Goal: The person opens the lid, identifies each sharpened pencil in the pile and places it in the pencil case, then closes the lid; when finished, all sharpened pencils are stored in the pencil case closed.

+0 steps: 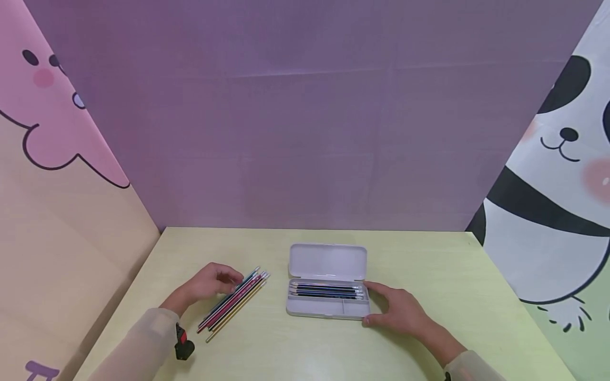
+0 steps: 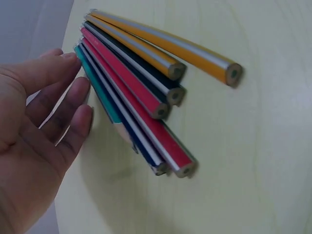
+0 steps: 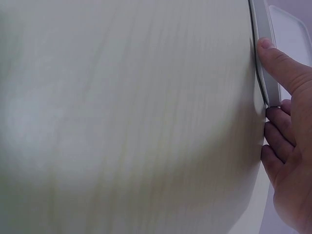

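Observation:
A bundle of pencils with green, dark, red and yellow barrels lies slanted on the table. My left hand is beside its far end, with loosely bent fingers. In the left wrist view, the thumb and forefinger tips of that hand are at the end of a green pencil; I cannot tell whether they touch it. An opened white pencil case holds several dark pencils in its back compartment. My right hand grips the case's right end, thumb at the front corner and forefinger near the hinge.
The case lid leans back, hinged on the far side. The light wooden table meets a purple backdrop behind, with printed panels at both sides. A black and red wrist device hangs by the left sleeve.

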Tool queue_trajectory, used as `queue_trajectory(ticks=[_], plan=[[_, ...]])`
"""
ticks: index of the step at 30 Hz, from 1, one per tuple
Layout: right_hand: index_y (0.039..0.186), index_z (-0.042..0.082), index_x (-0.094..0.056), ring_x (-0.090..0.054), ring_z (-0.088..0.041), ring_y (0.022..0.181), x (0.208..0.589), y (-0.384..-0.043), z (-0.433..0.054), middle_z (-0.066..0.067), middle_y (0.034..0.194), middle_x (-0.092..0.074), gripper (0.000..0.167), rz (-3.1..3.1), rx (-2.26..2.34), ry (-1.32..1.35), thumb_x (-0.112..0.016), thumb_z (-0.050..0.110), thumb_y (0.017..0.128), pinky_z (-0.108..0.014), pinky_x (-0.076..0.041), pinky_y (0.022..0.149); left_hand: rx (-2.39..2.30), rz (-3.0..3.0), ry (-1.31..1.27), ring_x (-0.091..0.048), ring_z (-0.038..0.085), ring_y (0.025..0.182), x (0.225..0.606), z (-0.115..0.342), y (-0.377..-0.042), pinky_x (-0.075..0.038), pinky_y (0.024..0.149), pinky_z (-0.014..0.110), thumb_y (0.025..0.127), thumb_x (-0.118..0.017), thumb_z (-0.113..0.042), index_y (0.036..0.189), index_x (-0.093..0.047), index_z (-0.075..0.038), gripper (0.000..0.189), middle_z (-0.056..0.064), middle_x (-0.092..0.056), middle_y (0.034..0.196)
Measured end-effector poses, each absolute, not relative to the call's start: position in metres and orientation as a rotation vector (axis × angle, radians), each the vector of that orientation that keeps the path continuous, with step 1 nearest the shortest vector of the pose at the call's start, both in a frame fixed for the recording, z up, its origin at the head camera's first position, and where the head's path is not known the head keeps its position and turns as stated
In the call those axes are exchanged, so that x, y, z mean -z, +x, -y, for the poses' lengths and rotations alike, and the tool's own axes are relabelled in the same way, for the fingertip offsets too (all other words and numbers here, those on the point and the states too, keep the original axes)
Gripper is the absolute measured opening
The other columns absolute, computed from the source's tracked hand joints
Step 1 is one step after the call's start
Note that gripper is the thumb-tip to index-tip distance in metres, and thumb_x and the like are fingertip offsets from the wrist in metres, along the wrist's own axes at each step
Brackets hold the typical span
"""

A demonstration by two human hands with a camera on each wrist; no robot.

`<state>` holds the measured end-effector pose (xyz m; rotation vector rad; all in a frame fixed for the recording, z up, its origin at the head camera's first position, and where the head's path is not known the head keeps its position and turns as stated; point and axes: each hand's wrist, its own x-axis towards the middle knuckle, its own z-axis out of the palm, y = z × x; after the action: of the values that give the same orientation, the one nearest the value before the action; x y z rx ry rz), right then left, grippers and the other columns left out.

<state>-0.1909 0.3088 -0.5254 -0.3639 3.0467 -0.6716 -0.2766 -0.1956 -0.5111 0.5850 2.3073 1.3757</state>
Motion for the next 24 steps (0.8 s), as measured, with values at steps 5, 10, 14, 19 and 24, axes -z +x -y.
queue_trajectory(ticks=[5, 10, 14, 19, 24], plan=[[0.144, 0.019, -0.059, -0.065, -0.035, 0.12, 0.5238, -0.1904, -0.3085, -0.01, 0.129, -0.071, 0.093, -3.045, 0.685, -0.369, -0.09, 0.059, 0.066, -0.056, -0.052, 0.098, -1.405, -2.312, 0.578, -0.065, 0.033, 0.113, 0.5157, 0.1964, -0.2776, -0.058, 0.091, 0.036, 0.094, -0.065, 0.004, 0.123, -0.07, 0.006, 0.029, 0.023, -0.069, 0.123], [0.144, 0.019, -0.059, -0.065, -0.035, 0.12, 0.5222, -0.19, -0.3083, -0.01, 0.129, -0.071, 0.093, -3.047, 0.679, -0.374, -0.09, 0.059, 0.066, -0.056, -0.052, 0.098, -1.389, -2.346, 0.592, -0.065, 0.026, 0.1, 0.5178, 0.1959, -0.2797, -0.056, 0.083, 0.028, 0.09, -0.066, 0.01, 0.12, -0.071, 0.007, 0.03, 0.024, -0.07, 0.119], [0.145, 0.019, -0.059, -0.065, -0.036, 0.12, 0.5216, -0.1898, -0.3082, -0.01, 0.129, -0.071, 0.094, -3.048, 0.67, -0.37, -0.09, 0.059, 0.066, -0.056, -0.052, 0.097, -1.323, -2.408, 0.619, -0.065, 0.023, 0.096, 0.5167, 0.1943, -0.2809, -0.055, 0.082, 0.027, 0.09, -0.066, 0.011, 0.118, -0.072, 0.006, 0.029, 0.022, -0.071, 0.117], [0.145, 0.019, -0.059, -0.065, -0.036, 0.119, 0.5214, -0.19, -0.3081, -0.011, 0.129, -0.071, 0.094, -3.04, 0.671, -0.369, -0.09, 0.059, 0.065, -0.056, -0.052, 0.097, -1.221, -2.534, 0.572, -0.065, 0.021, 0.095, 0.5164, 0.1913, -0.2816, -0.055, 0.085, 0.034, 0.089, -0.069, 0.008, 0.114, -0.074, 0.002, 0.027, 0.016, -0.074, 0.111], [0.145, 0.019, -0.059, -0.065, -0.036, 0.119, 0.5217, -0.1898, -0.3079, -0.011, 0.129, -0.071, 0.095, -3.038, 0.672, -0.37, -0.09, 0.06, 0.065, -0.056, -0.052, 0.097, -1.161, -2.614, 0.528, -0.063, 0.018, 0.091, 0.5184, 0.1886, -0.2817, -0.055, 0.085, 0.037, 0.088, -0.072, 0.004, 0.112, -0.076, -0.002, 0.025, 0.01, -0.074, 0.103]])
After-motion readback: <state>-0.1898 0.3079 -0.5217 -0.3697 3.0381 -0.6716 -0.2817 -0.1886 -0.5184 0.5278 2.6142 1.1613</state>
